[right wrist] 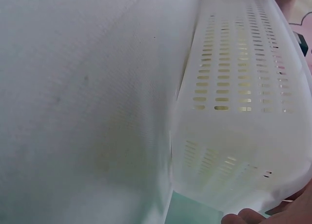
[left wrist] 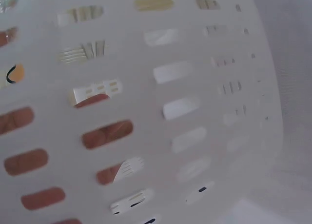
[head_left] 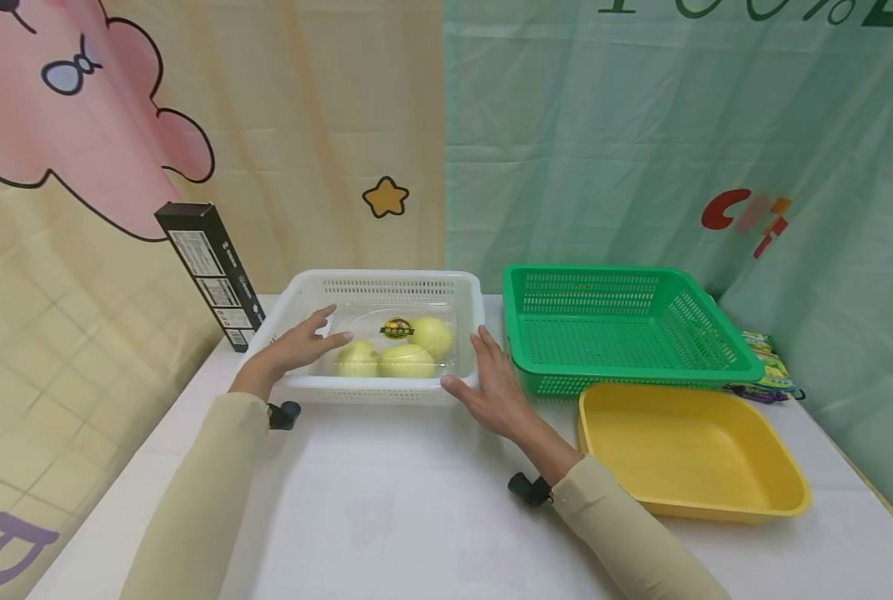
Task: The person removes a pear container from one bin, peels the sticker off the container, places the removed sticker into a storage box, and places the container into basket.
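Observation:
A white slotted plastic basket [head_left: 371, 383] stands on the table. In it lies a clear plastic box [head_left: 367, 323] with a dark label, holding three round, pale yellow-green fruits [head_left: 433, 337] whose kind I cannot tell. My left hand [head_left: 299, 343] reaches over the basket's left side, fingers extended near the box's left edge. Through the slots of the basket wall [left wrist: 146, 92] in the left wrist view, patches of skin show. At the basket's right front corner is my right hand [head_left: 497, 387], fingers straight along the outside and thumb by the rim. Its fingertips [right wrist: 248, 215] appear below the basket wall [right wrist: 234, 136].
A green slotted basket [head_left: 641, 371] stands to the right, with a yellow tray [head_left: 694, 454] in front of it. Colourful packets [head_left: 772, 367] lie beyond the green basket. At the left, a black box [head_left: 213, 275] leans by the curtain. The white-covered table [head_left: 386, 492] extends towards me.

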`<action>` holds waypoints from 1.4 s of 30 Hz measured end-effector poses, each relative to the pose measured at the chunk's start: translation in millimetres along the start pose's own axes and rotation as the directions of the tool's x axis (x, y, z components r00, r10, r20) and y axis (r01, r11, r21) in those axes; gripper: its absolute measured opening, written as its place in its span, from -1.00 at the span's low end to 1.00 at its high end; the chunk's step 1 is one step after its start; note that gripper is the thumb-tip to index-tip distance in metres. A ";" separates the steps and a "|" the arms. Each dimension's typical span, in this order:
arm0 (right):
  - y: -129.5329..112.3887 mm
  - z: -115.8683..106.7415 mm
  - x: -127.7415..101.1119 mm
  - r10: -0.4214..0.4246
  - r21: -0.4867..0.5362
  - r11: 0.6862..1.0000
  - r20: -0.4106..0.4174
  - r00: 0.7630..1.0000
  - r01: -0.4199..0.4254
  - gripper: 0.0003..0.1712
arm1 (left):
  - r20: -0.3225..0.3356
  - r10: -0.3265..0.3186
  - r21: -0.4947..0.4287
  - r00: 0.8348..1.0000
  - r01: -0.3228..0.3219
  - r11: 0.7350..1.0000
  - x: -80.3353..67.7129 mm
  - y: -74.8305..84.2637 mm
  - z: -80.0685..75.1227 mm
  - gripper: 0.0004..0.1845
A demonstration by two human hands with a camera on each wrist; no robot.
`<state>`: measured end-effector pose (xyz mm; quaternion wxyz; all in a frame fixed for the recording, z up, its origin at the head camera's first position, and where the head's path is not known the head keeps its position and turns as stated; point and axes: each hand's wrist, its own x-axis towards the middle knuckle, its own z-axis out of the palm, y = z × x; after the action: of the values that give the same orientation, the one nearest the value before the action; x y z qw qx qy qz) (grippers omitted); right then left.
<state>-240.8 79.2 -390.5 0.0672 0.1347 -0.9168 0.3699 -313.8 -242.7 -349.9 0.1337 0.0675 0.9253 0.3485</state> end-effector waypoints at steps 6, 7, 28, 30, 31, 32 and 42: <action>0.9 1.6 1.4 0.015 0.023 1.000 0.008 1.000 -0.015 0.02 | 0.027 -0.007 -0.017 1.000 0.007 1.000 1.4 0.0 -1.4 0.02; 0.7 1.8 1.6 0.021 0.027 0.999 0.012 1.000 -0.021 0.02 | 0.031 -0.007 -0.019 0.999 0.007 1.000 1.7 0.2 -1.5 0.01; 1.6 3.3 1.2 0.017 0.045 0.999 0.008 1.000 -0.017 0.02 | 0.093 0.009 -0.066 0.996 -0.002 0.998 3.3 3.4 0.3 0.06; 1.8 3.4 1.3 0.015 0.044 0.999 0.007 1.000 -0.015 0.02 | 0.104 0.011 -0.065 0.994 -0.004 0.998 3.4 3.6 0.1 0.05; 1.9 3.4 1.4 0.014 0.043 0.999 0.007 1.000 -0.015 0.02 | 0.110 0.009 -0.064 0.994 -0.002 0.998 3.4 3.7 0.0 0.05; 2.0 3.5 1.4 0.013 0.041 0.999 0.007 1.000 -0.014 0.02 | 0.115 0.009 -0.064 0.993 -0.001 0.998 3.6 3.6 -0.1 0.05; 2.4 3.6 1.4 0.017 0.034 0.999 0.010 1.000 -0.018 0.04 | 0.161 -0.005 -0.099 0.987 0.022 0.995 7.0 0.9 -0.2 0.07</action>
<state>-243.0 78.1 -394.4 0.0571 0.1297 -0.9119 0.3852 -320.5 -240.6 -350.6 0.2134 0.0823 0.8933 0.3870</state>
